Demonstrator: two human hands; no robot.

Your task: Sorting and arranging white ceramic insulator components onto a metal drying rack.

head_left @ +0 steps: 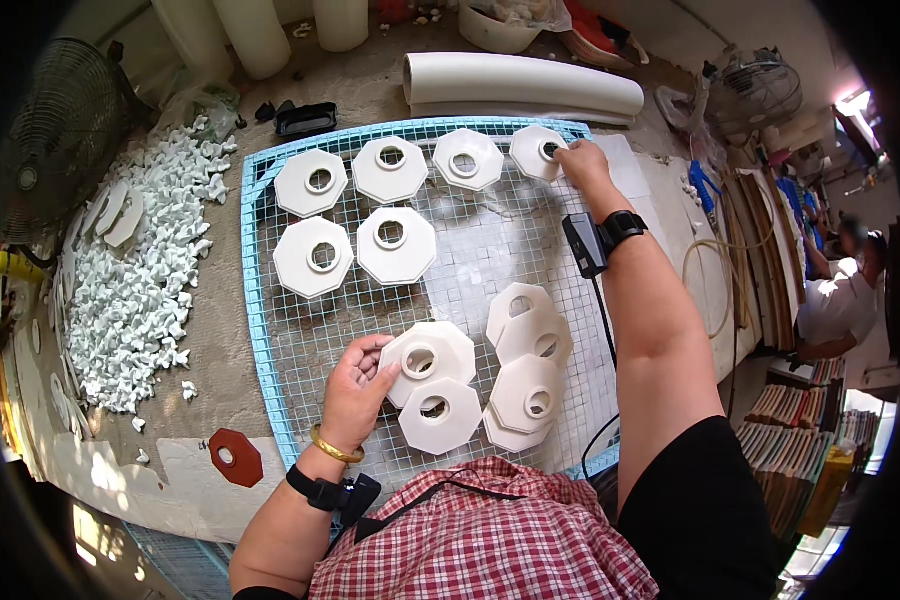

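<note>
A blue wire-mesh rack (pixel 253 300) lies in front of me with white octagonal pieces on it, each with a round hole and most with a raised ring. At the far right end of the back row, my right hand (pixel 586 166) pinches the edge of one white octagonal piece (pixel 528 148), fingertips by its hole. Nearer me, my left hand (pixel 358 393) grips the left edge of another white octagonal piece (pixel 452 345). That one partly overlaps a second white piece (pixel 440 435). To their right, several more overlap in a loose pile (pixel 515 385).
A heap of small white parts (pixel 140 270) covers the left of the table. A reddish-brown octagonal piece (pixel 234 457) lies near the front left. Beyond the rack sits a white roll (pixel 525 82). Fans stand at both sides, and another person (pixel 840 305) is at the right.
</note>
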